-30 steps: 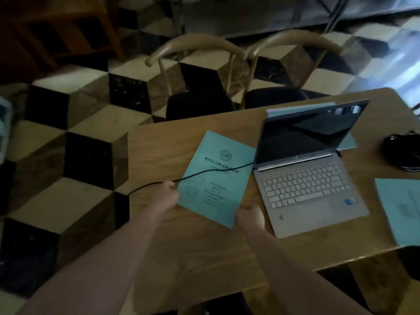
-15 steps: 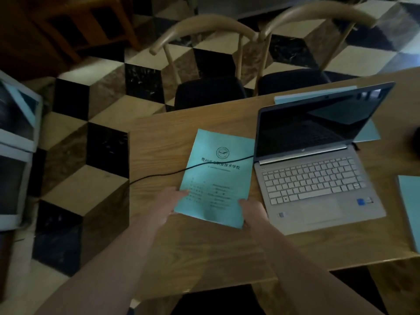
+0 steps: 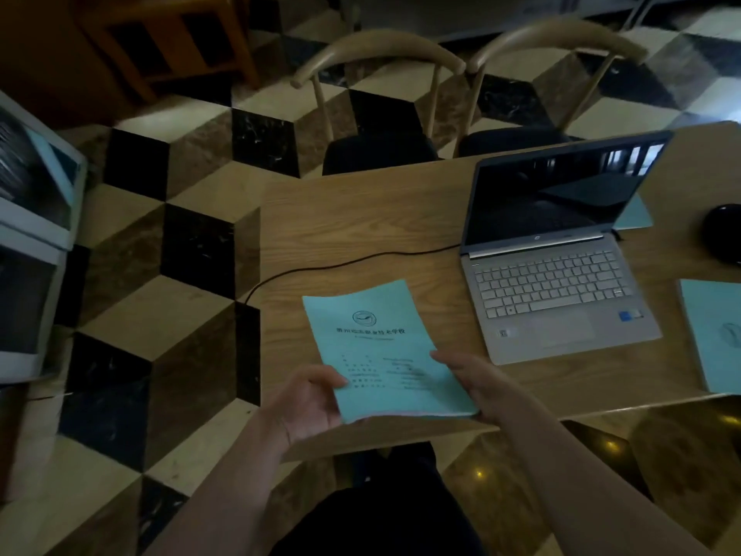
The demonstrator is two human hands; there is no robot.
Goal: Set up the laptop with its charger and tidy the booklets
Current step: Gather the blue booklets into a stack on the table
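The step in hand appears to be gathering the teal booklet [image 3: 385, 347] so it can join the others. To do it well, keep both grips at the near corners, hold it level so the pages do not fan, and carry it rightward above the charger cable [image 3: 345, 260] rather than dragging across it.

The left hand [image 3: 308, 399] holds the booklet's near left edge, thumb curled over the cover, fingers hidden beneath. The booklet sits between the hands, its near end lifted over the near edge of the table [image 3: 361, 218], its far end pointing toward the cable. The right hand [image 3: 477, 383] grips the near right corner, thumb on top. Right of it stands the open laptop [image 3: 557, 282], the cable running into its left side. Another booklet [image 3: 713, 335] lies at the far right, a likely stacking spot.
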